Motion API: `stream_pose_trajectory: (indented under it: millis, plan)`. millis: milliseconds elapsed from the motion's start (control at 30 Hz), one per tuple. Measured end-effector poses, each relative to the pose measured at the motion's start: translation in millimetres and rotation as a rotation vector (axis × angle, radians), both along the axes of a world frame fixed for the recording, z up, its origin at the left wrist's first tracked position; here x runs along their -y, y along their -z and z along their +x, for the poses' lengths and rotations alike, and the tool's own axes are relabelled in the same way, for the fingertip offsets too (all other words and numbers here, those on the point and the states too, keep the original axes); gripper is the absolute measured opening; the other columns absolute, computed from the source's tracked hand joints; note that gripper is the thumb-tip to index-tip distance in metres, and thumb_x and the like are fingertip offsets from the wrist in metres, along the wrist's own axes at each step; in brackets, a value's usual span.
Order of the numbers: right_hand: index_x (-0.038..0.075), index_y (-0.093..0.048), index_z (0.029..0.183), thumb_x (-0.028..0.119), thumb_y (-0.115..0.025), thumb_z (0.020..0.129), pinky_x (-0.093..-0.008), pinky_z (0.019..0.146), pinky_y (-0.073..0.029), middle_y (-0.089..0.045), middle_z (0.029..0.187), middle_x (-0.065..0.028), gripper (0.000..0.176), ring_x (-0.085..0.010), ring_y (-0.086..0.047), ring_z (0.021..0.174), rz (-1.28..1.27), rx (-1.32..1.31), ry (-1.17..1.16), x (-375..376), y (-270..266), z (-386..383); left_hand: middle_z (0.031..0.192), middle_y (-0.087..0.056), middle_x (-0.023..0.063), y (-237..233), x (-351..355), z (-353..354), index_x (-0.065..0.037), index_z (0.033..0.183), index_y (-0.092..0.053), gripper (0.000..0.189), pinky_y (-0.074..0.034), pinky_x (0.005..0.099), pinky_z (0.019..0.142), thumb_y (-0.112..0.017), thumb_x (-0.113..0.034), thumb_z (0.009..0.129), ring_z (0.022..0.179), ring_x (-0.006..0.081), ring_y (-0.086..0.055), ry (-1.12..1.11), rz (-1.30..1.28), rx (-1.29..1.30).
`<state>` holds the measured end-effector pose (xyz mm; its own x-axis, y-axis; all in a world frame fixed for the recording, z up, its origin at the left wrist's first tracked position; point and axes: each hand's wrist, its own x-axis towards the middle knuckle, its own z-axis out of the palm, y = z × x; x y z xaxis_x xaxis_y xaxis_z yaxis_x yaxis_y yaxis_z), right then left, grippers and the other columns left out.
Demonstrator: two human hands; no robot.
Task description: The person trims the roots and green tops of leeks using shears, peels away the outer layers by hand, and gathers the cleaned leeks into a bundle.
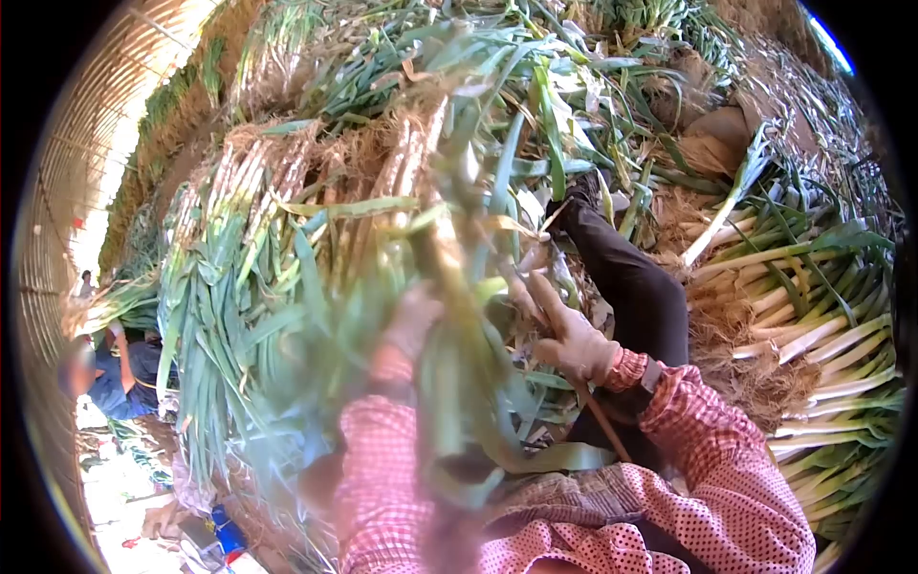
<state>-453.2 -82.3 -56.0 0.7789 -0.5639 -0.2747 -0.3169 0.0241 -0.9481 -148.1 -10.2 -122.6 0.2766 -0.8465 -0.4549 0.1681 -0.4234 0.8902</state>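
Observation:
My left hand point(413, 320), in a pale glove, is at the middle among green leaves, beside a blurred leek point(445, 244) that rises upright close to the camera. Motion blur hides its fingers. To the right, my right hand point(574, 340), also gloved, has its fingers spread and pointing up and left, near peeled leaves and the leek's side. Nothing is visibly gripped in it. Unpeeled leeks point(253, 172) with brown roots and long green leaves lie to the left of my hands.
Cleaned white leeks point(813, 335) are piled along the right. Loose leaves point(382, 77) cover the ground ahead. My dark-trousered leg point(636, 287) stretches forward beside my right hand. A co-worker point(124, 368) is low at the far left, near a blue item point(228, 529).

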Motion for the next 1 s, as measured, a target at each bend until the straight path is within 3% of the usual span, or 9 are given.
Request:
stream_pose_trajectory:
  millis: [100, 233, 400, 533, 633, 733, 767, 867, 1000]
  plan:
    - [0.002, -0.018, 0.159, 0.015, -0.066, 0.076, -0.0405, 0.104, -0.046, -0.059, 0.130, -0.0310, 0.097, -0.0402, -0.059, 0.124, -0.035, 0.005, -0.116, -27.8, -21.0, -26.4, 0.094, -0.071, 0.0067, 47.8, -1.6, 12.6, 0.005, 0.125, -0.060, 0.037, -0.053, 0.0260, 0.073, -0.065, -0.003, 0.089, 0.079, 0.0142, -0.066, 0.055, 0.058, 0.628]
    - [0.000, -0.025, 0.157, 0.010, -0.064, 0.075, -0.0353, 0.105, -0.045, -0.056, 0.138, -0.0243, 0.092, -0.0303, -0.058, 0.126, -0.029, -0.061, -0.138, -54.3, -27.5, -26.2, 0.089, -0.074, 0.0134, -12.1, 3.8, -24.5, 0.006, 0.117, -0.062, 0.033, -0.054, 0.0305, 0.072, -0.068, -0.011, 0.091, 0.078, 0.0184, -0.071, -0.021, 0.098, 0.796]
    - [0.007, -0.026, 0.159, 0.009, -0.066, 0.073, -0.0354, 0.095, -0.051, -0.067, 0.117, -0.0227, 0.095, -0.0290, -0.067, 0.109, -0.176, -0.079, -0.045, -19.5, -0.1, 33.2, 0.113, -0.069, 0.0247, -22.0, -7.5, -14.6, -0.003, 0.117, -0.064, 0.033, -0.052, 0.0464, 0.092, -0.058, -0.014, 0.087, 0.106, 0.0435, -0.065, -0.051, 0.128, 1.153]
    - [0.009, -0.025, 0.159, 0.008, -0.064, 0.075, -0.0363, 0.096, -0.051, -0.068, 0.117, -0.0232, 0.093, -0.0307, -0.067, 0.110, -0.184, 0.086, 0.130, 9.8, 62.1, 80.5, 0.106, -0.071, 0.0216, -102.1, 17.4, 29.6, -0.005, 0.118, -0.063, 0.031, -0.052, 0.0454, 0.090, -0.056, -0.018, 0.091, 0.103, 0.0396, -0.066, -0.019, 0.057, 1.142]
    - [0.006, -0.028, 0.156, 0.011, -0.062, 0.075, -0.0444, 0.099, -0.049, -0.063, 0.122, -0.0306, 0.087, -0.0436, -0.060, 0.117, -0.160, -0.160, -0.061, 2.3, -8.9, 65.3, 0.107, -0.071, 0.0138, -195.7, 57.3, 45.2, -0.006, 0.119, -0.062, 0.027, -0.057, 0.0396, 0.075, -0.059, -0.020, 0.096, 0.088, 0.0272, -0.069, 0.221, 0.396, 1.430]
    - [0.008, -0.026, 0.157, 0.010, -0.063, 0.077, -0.0424, 0.099, -0.048, -0.063, 0.120, -0.0286, 0.088, -0.0410, -0.062, 0.116, -0.262, -0.111, -0.007, 1.4, 23.2, 75.2, 0.085, -0.068, 0.0166, -173.4, 63.7, 86.3, -0.007, 0.117, -0.060, 0.022, -0.056, 0.0421, 0.064, -0.053, -0.015, 0.098, 0.079, 0.0280, -0.069, -0.254, 0.053, 2.052]
    - [0.007, -0.028, 0.156, 0.011, -0.062, 0.076, -0.0447, 0.099, -0.048, -0.064, 0.116, -0.0295, 0.088, -0.0442, -0.062, 0.113, -0.278, -0.082, 0.017, 4.6, 27.1, 81.8, 0.080, -0.067, 0.0189, -175.2, 66.6, 64.4, -0.007, 0.117, -0.058, 0.022, -0.056, 0.0452, 0.059, -0.051, -0.020, 0.101, 0.073, 0.0330, -0.069, -0.191, 0.104, 1.622]
    - [0.005, -0.028, 0.155, 0.019, -0.068, 0.079, -0.0469, 0.097, -0.049, -0.064, 0.116, -0.0327, 0.087, -0.0445, -0.063, 0.112, -0.367, -0.105, 0.013, 43.3, 60.3, 131.3, 0.100, -0.072, 0.0244, -138.8, 54.8, -13.1, -0.011, 0.108, -0.074, 0.041, -0.057, 0.0481, 0.085, -0.057, -0.046, 0.093, 0.096, 0.0393, -0.071, 0.195, 0.403, 1.481]
    - [0.002, -0.031, 0.154, 0.024, -0.069, 0.081, -0.0471, 0.099, -0.048, -0.063, 0.122, -0.0316, 0.085, -0.0454, -0.060, 0.117, -0.274, -0.169, 0.179, 84.9, 32.2, 158.6, 0.109, -0.072, 0.0236, -73.2, 48.7, -62.4, -0.006, 0.111, -0.073, 0.055, -0.056, 0.0459, 0.089, -0.070, -0.053, 0.083, 0.103, 0.0392, -0.070, 0.337, 0.584, 1.254]
